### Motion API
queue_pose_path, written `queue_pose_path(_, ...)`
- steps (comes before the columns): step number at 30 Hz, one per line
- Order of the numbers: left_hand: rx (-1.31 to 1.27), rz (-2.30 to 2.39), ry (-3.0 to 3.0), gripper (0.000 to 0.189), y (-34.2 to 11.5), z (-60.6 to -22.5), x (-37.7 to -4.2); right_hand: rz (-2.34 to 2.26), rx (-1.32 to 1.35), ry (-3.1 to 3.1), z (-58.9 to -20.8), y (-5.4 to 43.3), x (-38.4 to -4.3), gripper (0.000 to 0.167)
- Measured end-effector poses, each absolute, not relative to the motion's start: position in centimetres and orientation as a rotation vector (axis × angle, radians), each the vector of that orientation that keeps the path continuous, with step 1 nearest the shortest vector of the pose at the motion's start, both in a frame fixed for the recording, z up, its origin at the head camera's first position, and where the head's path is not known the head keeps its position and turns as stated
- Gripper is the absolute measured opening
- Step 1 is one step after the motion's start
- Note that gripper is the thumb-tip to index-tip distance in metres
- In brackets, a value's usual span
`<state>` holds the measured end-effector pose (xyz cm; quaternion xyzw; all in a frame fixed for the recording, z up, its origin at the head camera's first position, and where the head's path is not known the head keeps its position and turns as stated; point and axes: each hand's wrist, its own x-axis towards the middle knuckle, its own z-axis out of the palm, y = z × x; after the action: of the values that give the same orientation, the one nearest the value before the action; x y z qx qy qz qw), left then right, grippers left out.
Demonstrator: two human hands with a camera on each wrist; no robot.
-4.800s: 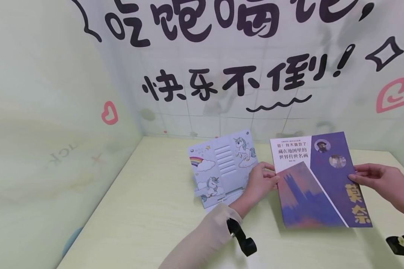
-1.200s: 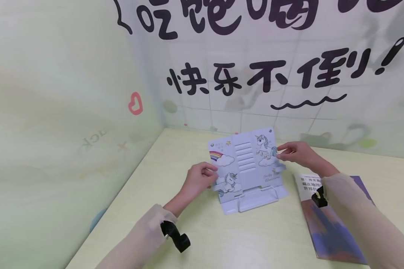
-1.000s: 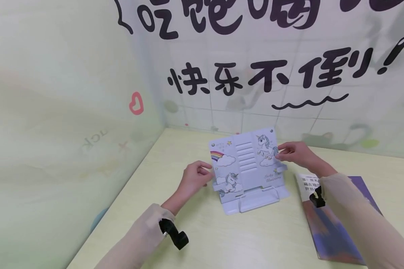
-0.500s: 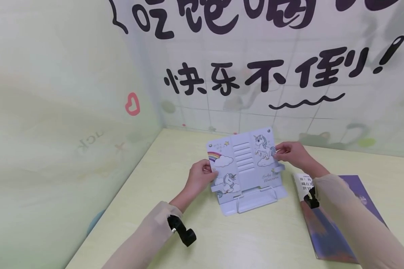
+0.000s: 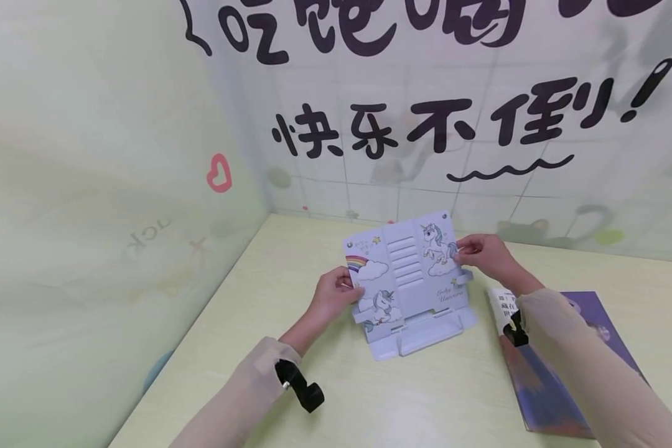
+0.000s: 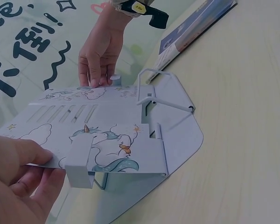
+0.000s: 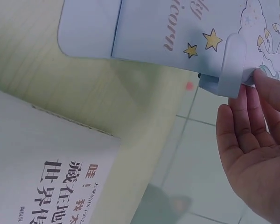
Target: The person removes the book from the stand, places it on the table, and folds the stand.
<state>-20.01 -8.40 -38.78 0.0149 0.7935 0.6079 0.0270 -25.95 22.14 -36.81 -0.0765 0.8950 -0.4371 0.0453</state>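
Observation:
A pale lilac book stand printed with unicorns and a rainbow stands tilted back on the table. My left hand pinches its left edge; in the left wrist view that hand has the thumb on the front plate and fingers underneath, beside a side clip. At the opposite edge my right hand pinches the plate above the right clip. In the right wrist view the right hand's thumb lies on the front, fingers behind. A wire page holder sits at the stand's base.
A purple and white book lies flat on the table to the right, partly under my right forearm. Behind the table rises a wall with large black lettering; another wall borders the left side.
Earlier both hands held the book up; now it lies on the table and both hands hold the stand. My left hand, just off the stand's edge a second ago, now pinches it.

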Motion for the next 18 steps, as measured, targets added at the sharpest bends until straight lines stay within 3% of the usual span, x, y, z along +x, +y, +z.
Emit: queue_pose_path(18,0.091,1.886,2.295,0.03,-8.3,-39.0,-18.9,-1.356,-0.263,2.761,-36.9,21.0,-26.8,0.033)
